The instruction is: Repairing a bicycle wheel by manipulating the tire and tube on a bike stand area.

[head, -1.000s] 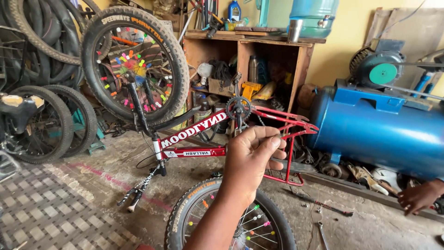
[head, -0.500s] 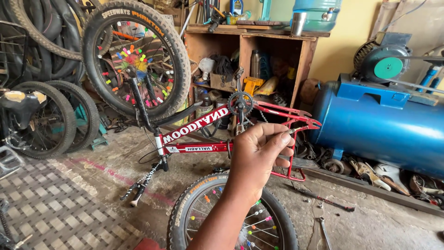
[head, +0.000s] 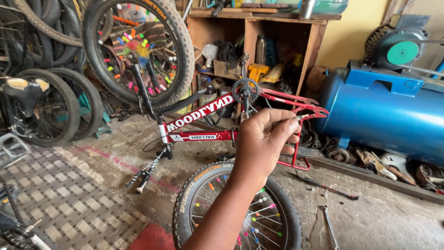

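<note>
Just in front of my raised hand (head: 263,141), the upturned red bike frame (head: 217,135) ran lengthwise left to right; my fingertips (head: 290,124) pinched a small metal bit (head: 303,117) right beside its rear dropout (head: 317,111), my other hand out of view

Red bicycle frame (head: 277,98) with white lettering, multicoloured spoke beads on black wheel (head: 238,217), blue tank (head: 384,113).

Small metal part (head: 301,117) pinched in fingertips, just beside upturned red bicycle frame (head: 203,136)
</note>
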